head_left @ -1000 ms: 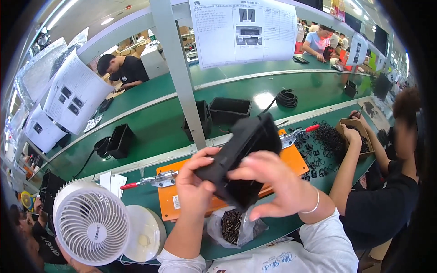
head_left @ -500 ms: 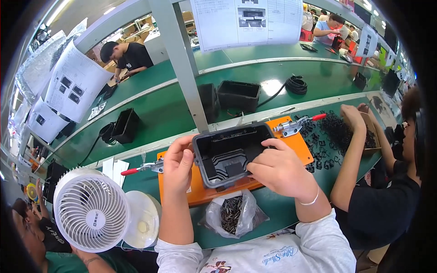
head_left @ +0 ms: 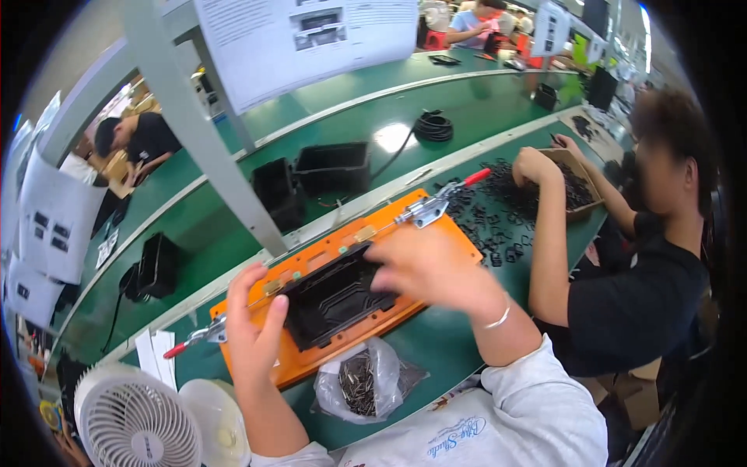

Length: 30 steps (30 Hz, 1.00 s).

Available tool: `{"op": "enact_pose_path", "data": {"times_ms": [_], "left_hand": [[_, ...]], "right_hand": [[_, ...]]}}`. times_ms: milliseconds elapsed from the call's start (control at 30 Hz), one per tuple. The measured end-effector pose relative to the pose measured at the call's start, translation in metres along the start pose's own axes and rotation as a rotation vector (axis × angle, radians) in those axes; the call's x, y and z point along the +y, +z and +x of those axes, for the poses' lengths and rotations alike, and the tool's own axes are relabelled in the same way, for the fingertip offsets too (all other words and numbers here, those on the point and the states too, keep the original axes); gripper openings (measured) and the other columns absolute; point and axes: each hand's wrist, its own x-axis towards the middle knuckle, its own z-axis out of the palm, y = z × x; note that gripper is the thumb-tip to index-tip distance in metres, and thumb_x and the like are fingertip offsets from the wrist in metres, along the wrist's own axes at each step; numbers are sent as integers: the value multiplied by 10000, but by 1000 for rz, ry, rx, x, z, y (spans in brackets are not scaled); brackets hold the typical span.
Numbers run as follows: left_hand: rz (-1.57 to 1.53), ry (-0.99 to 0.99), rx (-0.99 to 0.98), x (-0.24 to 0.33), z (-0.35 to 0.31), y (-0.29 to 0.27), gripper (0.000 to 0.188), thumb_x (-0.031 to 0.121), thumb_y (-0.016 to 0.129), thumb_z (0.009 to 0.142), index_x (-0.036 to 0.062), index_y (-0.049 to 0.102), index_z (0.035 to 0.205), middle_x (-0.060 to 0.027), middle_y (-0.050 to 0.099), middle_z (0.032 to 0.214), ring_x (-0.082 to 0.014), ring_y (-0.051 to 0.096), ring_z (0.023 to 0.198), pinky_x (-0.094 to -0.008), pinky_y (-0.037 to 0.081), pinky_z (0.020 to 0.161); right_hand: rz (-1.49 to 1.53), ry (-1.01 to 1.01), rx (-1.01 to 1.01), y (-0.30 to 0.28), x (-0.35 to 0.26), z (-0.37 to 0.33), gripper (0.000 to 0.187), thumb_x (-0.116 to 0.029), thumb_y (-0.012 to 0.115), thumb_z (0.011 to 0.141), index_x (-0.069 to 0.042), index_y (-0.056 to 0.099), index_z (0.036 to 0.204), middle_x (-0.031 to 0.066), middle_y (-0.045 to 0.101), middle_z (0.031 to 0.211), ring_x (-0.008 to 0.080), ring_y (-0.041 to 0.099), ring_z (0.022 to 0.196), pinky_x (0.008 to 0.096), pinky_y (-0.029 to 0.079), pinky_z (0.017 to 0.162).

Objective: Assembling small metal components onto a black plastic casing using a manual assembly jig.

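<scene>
A black plastic box [head_left: 331, 310], its open side facing up, sits in the orange fixture [head_left: 299, 359] on the bench. My left hand [head_left: 255, 331] is at the box's left end, thumb and fingers apart, with nothing in them. Over the right end is my right hand [head_left: 436, 268], blurred by motion; its fingers look spread, and I see nothing held in them. Toggle clamps with red handles stand on both ends of the fixture, the right clamp [head_left: 424, 208] and the left clamp [head_left: 204, 335].
Near me lies a clear bag of small metal pins or screws [head_left: 359, 383]. A white fan [head_left: 140, 424] stands at the near left. To the right, a co-worker reaches into a cardboard box [head_left: 580, 183] of black clips. More black boxes [head_left: 333, 167] and a coiled cable [head_left: 433, 126] lie beyond.
The black box has gone from between my hands down into the orange fixture. Both hands have come away from it, and the view has shifted to the right.
</scene>
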Motion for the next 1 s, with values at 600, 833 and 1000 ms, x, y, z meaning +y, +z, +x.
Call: {"op": "enact_pose_path", "data": {"times_ms": [600,833,1000], "left_hand": [[31,36,-83,22,-2,-1,416,173,681,802,23,544,1165,-177,502,1276,-314,469,1205,-403,326,1039],[27,49,-93,23,-2,0,422,179,686,796,15,546,1159,-180,503,1273,-312,471,1203,-405,334,1034],[33,59,-102,26,-3,1,430,186,688,793,10,546,1159,-183,505,1266,-313,473,1199,-406,341,1029]], "right_hand": [[-325,1101,1,3,178,-83,282,-191,753,745,-52,695,983,159,634,967,308,614,934,387,498,844],[-15,1009,457,-3,186,-92,202,-149,705,776,-2,689,914,154,681,771,225,670,738,330,521,696],[-285,861,295,1,177,-83,195,-150,704,765,-35,696,922,188,676,859,319,662,826,370,518,770]]}}
